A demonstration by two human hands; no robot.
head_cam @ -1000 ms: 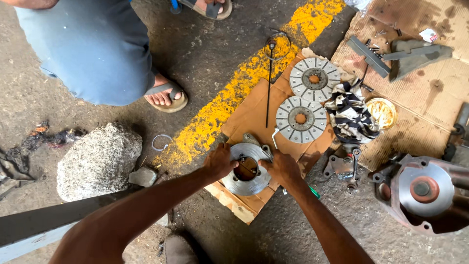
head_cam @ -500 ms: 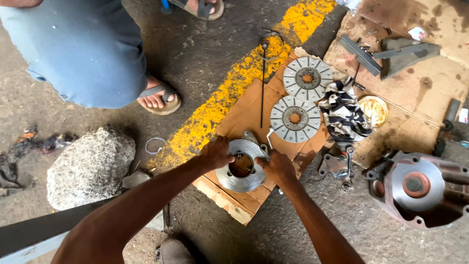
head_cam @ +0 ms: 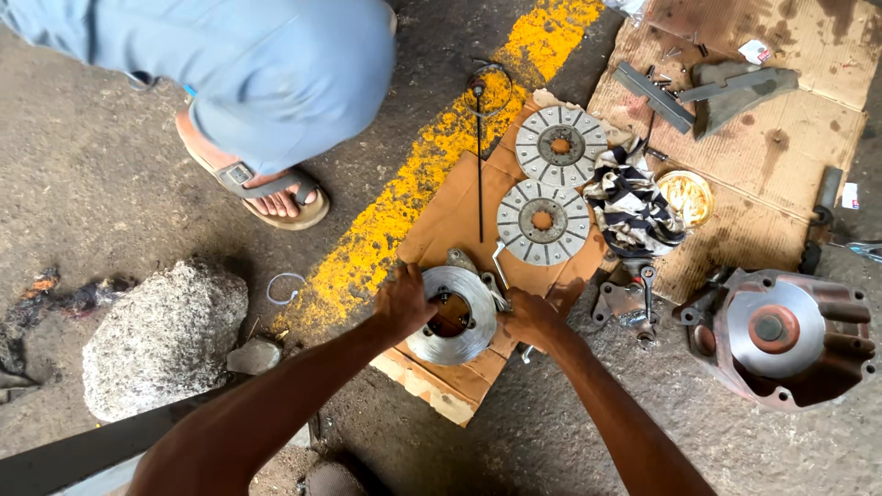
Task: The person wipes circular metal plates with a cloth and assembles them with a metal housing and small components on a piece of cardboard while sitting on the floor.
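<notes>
Rock: a grey speckled rock point(head_cam: 161, 335) sits at the left on the concrete, with a small wire ring point(head_cam: 286, 287) just beside it.
Bystander: another person's sandalled foot point(head_cam: 276, 197) stands near the yellow painted stripe point(head_cam: 413, 193), well apart from the work.
Left hand: the left hand point(head_cam: 404, 301) curls over the left edge of the metal pressure plate point(head_cam: 452, 315), fingers closed on its rim.
Pressure plate: it lies flat on the near end of a brown cardboard sheet point(head_cam: 450, 216), between both hands, with a rusty centre opening.
Right hand: the right hand point(head_cam: 530, 317) presses the plate's right edge; how far its fingers close, I cannot tell.
Doing it well: in my judgement, an even grip on both sides keeps the plate level; fingers should stay off the sharp inner edge.
Nearby parts: two round friction discs point(head_cam: 544, 220) lie beyond, then a striped rag point(head_cam: 634, 207) and a reddish cast housing point(head_cam: 781, 335) at the right.
Hard to see: the plate's underside, the small bracket under the right hand, and the fingertips are hidden.
</notes>
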